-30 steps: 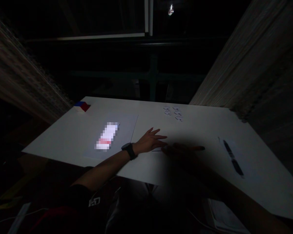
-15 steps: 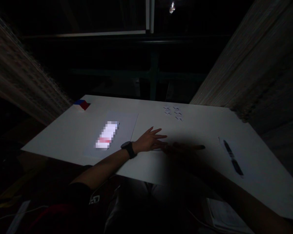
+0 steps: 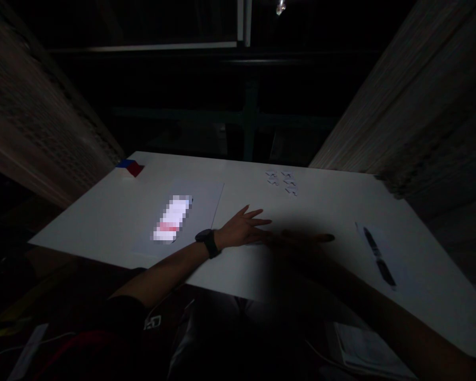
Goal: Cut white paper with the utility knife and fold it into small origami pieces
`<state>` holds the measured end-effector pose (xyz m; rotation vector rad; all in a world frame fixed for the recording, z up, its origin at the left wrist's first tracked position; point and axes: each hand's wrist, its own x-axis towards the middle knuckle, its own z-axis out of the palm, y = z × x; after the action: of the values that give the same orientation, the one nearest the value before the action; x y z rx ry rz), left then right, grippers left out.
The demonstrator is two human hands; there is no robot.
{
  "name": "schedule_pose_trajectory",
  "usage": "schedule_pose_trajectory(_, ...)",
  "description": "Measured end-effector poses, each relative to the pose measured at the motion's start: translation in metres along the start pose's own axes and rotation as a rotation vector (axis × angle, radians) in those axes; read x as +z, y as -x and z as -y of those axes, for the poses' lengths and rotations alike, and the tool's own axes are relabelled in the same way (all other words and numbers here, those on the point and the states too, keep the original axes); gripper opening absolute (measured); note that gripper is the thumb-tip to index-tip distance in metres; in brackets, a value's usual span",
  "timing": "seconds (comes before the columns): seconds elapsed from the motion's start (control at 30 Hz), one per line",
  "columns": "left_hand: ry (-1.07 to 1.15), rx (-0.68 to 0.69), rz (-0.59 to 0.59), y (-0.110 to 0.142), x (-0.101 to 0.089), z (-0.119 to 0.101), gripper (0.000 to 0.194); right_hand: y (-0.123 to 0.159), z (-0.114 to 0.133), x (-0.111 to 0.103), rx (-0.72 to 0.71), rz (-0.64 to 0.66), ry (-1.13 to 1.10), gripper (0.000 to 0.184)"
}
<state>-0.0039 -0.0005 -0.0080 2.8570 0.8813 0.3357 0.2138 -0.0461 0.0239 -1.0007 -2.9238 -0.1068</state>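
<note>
My left hand (image 3: 240, 228), with a dark watch (image 3: 208, 242) on its wrist, lies over the white table (image 3: 238, 275) with its fingers spread. Close beside its fingertips, my right hand (image 3: 301, 247) sits in deep shadow. Its fingers look stretched apart, one pointing right, and nothing shows in them. Whether the hands touch is too dark to tell. A thin pale edge (image 3: 254, 243) shows just under the left fingers; what it belongs to is hidden. To the left, a phone (image 3: 172, 218) with a lit, blurred screen rests on a white sheet (image 3: 212, 198).
Several small white pieces with dark marks (image 3: 281, 181) lie toward the back. A blue and red block (image 3: 130, 168) stands at the far left corner. Two dark pen-like things (image 3: 378, 256) lie on a sheet at the right. Curtains (image 3: 373, 95) hang on both sides.
The view has shifted very slightly. Both hands hold nearly the same place and pose, and nothing on the table has visibly moved.
</note>
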Motion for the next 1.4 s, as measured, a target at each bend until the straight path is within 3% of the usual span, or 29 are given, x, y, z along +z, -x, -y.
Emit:
schedule_pose_trajectory(0.33,-0.042,0.016,0.016,-0.001,-0.001,0.000,0.032,-0.002,0.003,-0.014,0.026,0.062,0.014,0.035)
schedule_pose_trajectory(0.67,-0.059,0.017,-0.001,-0.001,0.000,-0.001,0.032,0.007,-0.010,0.005,-0.020,0.017,0.033,0.042)
schedule_pose_trajectory(0.8,-0.059,0.011,-0.001,0.000,0.001,-0.001,0.032,0.010,-0.008,0.001,-0.075,0.022,0.057,0.041)
schedule_pose_trajectory(1.4,-0.068,0.021,-0.021,-0.001,0.000,-0.002,0.031,0.011,-0.013,-0.005,-0.059,0.004,0.006,0.040)
